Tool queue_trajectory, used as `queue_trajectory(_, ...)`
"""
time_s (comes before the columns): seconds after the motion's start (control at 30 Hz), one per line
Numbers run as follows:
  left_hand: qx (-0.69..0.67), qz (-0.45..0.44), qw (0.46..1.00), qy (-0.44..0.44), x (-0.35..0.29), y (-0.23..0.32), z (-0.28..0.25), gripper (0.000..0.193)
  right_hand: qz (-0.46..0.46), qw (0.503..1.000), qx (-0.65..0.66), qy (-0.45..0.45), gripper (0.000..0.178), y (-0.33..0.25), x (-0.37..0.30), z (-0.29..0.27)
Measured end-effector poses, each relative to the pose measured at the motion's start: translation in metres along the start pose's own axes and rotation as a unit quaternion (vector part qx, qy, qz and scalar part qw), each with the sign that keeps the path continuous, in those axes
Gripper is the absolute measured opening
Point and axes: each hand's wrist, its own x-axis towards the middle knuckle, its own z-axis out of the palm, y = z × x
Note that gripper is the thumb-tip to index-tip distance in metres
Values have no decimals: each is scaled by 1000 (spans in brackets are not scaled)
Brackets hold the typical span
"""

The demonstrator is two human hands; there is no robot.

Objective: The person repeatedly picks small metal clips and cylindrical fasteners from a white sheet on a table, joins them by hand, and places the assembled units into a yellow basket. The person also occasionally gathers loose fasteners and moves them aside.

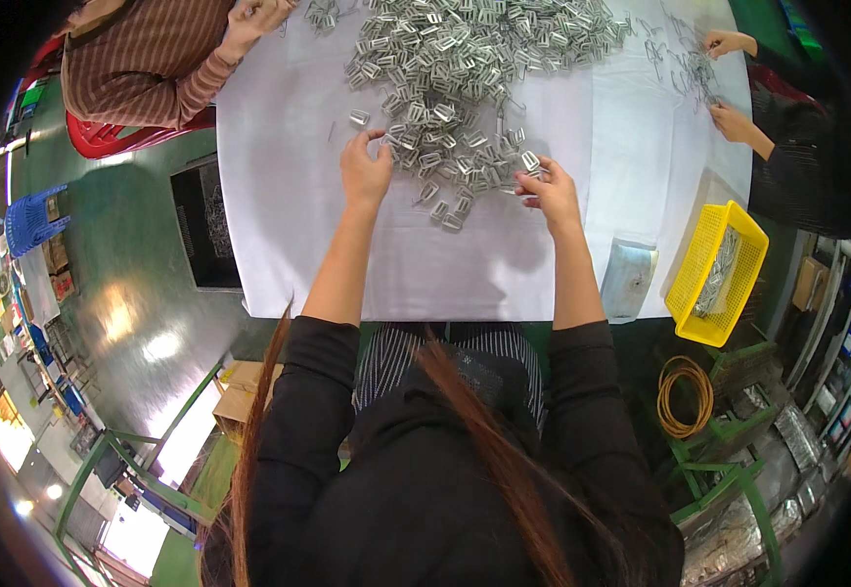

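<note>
A big heap of small silvery metal buckles (465, 59) covers the far middle of the white-covered table, thinning out toward me. My right hand (555, 194) is at the heap's near right edge, its thumb and fingers closed on a metal buckle (530, 161). At the left edge, my left hand (365, 174) is curved beside the pieces, thumb and forefinger apart; I see nothing held in it. One loose metal buckle (359, 118) lies just beyond its fingers. A few more pieces (452, 213) lie between my hands, nearest to me.
A yellow basket (685, 291) holding metal pieces stands at the table's right edge, near a clear plastic bag (629, 279). A black crate (196, 225) is at the left edge. One co-worker in stripes is far left; another's hands (731, 117) handle thin wire pieces on the right.
</note>
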Motion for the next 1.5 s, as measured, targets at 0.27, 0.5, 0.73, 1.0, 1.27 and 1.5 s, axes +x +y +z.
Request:
queue_trajectory(0.27, 32, 81, 996, 29, -3, 23, 33, 33, -165, 931, -290, 148, 37, -8, -4, 22)
queue_trajectory(0.5, -9, -2, 1000, 21, 68, 25, 72, 51, -183, 934, -297, 79, 102, -75, 69, 69)
queue_trajectory(0.73, -234, -117, 954, -143, 112, 48, 87, 53, -249, 943, -221, -13, 110, -96, 122, 105)
queue_trajectory(1.0, -374, -101, 876, -289, 95, 129, 27, 34, -229, 957, 63, -164, 42, -129, 127, 44)
queue_trajectory(1.27, -265, -52, 941, -205, 85, 107, -5, 33, -244, 965, 43, -83, 10, -209, 72, -40)
queue_trajectory(1.5, 122, 89, 988, 19, 27, 63, 48, 35, -340, 906, -249, -27, 17, -153, 104, -63)
